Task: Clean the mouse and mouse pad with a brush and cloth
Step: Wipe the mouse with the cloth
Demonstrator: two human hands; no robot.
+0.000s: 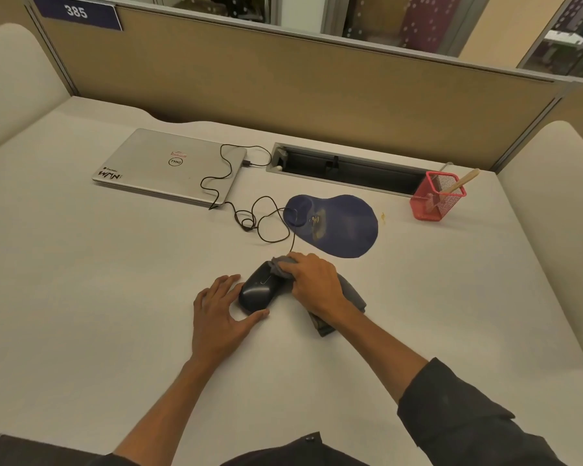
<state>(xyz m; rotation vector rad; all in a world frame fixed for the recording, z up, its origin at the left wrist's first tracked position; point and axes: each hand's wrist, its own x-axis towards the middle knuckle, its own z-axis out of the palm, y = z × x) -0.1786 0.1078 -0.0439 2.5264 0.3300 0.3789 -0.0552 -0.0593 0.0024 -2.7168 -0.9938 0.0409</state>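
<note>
Mouse [257,290] sits between steadying, open-fingered left hand [217,314] and cloth-gripping right hand [312,285].

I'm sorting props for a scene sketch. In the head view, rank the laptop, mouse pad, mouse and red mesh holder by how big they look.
1. laptop, largest though farthest
2. mouse pad
3. mouse and red mesh holder look about alike; the mouse is nearer the camera and partly covered, so unranked.

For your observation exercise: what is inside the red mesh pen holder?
A wooden-handled brush leans inside the red mesh pen holder; its bristle end shows only dimly through the mesh.
</note>
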